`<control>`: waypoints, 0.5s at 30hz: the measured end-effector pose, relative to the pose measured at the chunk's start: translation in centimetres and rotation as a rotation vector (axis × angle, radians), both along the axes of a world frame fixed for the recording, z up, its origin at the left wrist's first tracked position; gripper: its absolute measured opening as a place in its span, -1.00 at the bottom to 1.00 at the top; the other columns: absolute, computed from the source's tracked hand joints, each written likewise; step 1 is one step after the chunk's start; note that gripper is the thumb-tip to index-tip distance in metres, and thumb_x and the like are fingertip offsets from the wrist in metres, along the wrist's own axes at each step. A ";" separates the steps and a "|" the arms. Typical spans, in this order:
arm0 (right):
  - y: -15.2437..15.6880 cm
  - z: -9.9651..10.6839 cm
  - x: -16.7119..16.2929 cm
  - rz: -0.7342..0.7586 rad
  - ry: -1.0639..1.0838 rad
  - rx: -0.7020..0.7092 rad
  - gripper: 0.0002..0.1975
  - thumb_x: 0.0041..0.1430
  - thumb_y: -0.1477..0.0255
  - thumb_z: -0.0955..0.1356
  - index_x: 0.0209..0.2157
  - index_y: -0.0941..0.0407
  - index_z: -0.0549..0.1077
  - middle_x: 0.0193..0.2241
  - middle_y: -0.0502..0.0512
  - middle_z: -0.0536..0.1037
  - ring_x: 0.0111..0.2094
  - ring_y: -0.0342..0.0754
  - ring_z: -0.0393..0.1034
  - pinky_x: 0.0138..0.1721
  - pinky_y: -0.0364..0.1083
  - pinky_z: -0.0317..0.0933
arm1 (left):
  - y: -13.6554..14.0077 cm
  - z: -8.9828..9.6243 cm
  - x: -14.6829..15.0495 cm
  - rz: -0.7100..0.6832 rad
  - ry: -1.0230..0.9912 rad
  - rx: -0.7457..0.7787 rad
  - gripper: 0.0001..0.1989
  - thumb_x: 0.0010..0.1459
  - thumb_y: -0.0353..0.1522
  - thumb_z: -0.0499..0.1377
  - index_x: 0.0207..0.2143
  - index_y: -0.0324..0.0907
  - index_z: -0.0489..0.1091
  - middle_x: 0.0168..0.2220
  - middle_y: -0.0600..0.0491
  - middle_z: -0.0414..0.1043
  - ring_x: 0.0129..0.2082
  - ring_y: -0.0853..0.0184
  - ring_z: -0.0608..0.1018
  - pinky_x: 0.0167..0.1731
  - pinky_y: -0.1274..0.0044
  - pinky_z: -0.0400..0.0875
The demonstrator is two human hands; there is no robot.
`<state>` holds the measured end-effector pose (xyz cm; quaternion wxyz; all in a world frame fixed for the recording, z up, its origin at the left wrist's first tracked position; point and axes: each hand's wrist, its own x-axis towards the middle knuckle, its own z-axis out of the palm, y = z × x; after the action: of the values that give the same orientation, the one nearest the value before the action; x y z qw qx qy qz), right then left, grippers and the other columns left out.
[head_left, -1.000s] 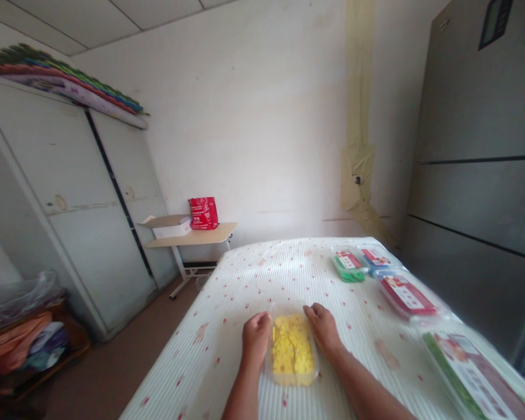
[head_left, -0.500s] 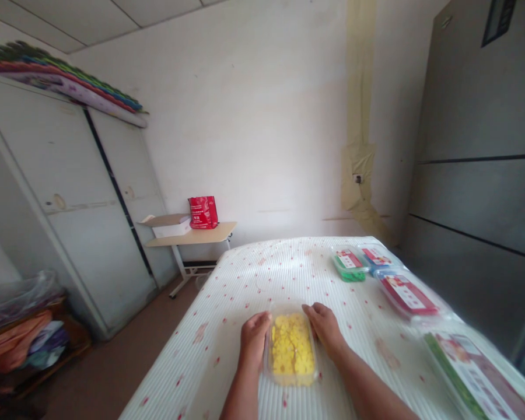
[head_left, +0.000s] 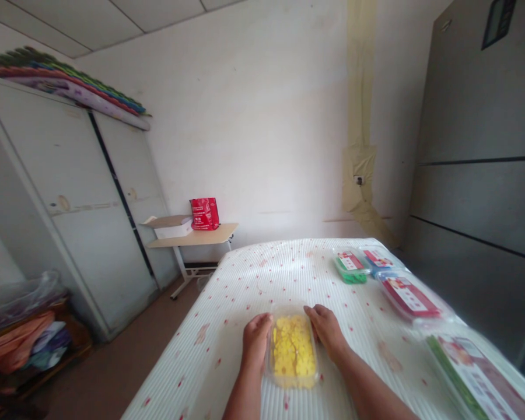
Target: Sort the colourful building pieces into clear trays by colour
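A clear plastic container (head_left: 294, 353) filled with small yellow pieces rests on the white, red-dotted cover in front of me. My left hand (head_left: 257, 338) grips its left rim near the far corner, thumb on top and fingers curled against the side. On the opposite side my right hand (head_left: 326, 331) holds the right rim near the far corner, with its fingers partly hidden behind the wall. What the yellow pieces are is too small to tell.
Along the right side lie a green-filled container (head_left: 352, 266), a blue one (head_left: 378, 258), a red one (head_left: 413, 296) and a larger labelled pack (head_left: 476, 373). Beyond the left edge stands a small table (head_left: 196, 235) with a red bag (head_left: 205, 213) and a white box (head_left: 174, 228).
The view has shifted very slightly. Both hands keep the same hold on the container, which has not visibly moved on the cover.
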<state>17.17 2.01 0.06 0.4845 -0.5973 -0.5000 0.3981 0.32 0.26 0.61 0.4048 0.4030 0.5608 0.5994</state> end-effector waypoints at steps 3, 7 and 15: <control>-0.3 0.3 0.0 0.024 0.021 -0.006 -0.69 -0.01 0.17 0.21 -0.66 0.04 0.13 -0.82 -0.18 0.14 -0.78 -0.20 0.05 -0.71 -0.18 -0.05 | 0.0 -0.1 -0.1 0.022 0.077 0.022 -0.63 -0.25 -0.13 0.23 -0.49 -0.28 0.49 -0.55 0.02 0.50 -0.48 0.28 0.50 -0.43 0.53 0.33; -0.4 0.5 0.3 0.024 0.010 0.017 -0.70 -0.01 0.19 0.21 -0.67 0.05 0.13 -0.82 -0.17 0.16 -0.77 -0.21 0.07 -0.70 -0.19 -0.04 | 0.1 -0.2 -0.6 0.048 0.198 0.050 -0.73 -0.21 -0.20 0.21 -0.53 -0.24 0.50 -0.56 0.03 0.50 -0.47 0.25 0.50 -0.43 0.54 0.30; -0.2 0.2 0.7 0.017 -0.019 0.080 -0.61 0.04 0.07 0.16 -0.65 0.05 0.15 -0.78 -0.12 0.23 -0.78 -0.19 0.11 -0.70 -0.18 0.01 | 0.0 0.3 -1.8 0.126 0.192 0.074 -0.82 -0.23 -0.28 0.21 -0.61 -0.22 0.49 -0.71 0.11 0.37 -0.59 0.32 0.42 -0.54 0.57 0.20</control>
<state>17.85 1.82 0.30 0.4997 -0.5769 -0.5252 0.3763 -1.46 0.31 0.92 0.2958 0.4370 0.5985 0.6027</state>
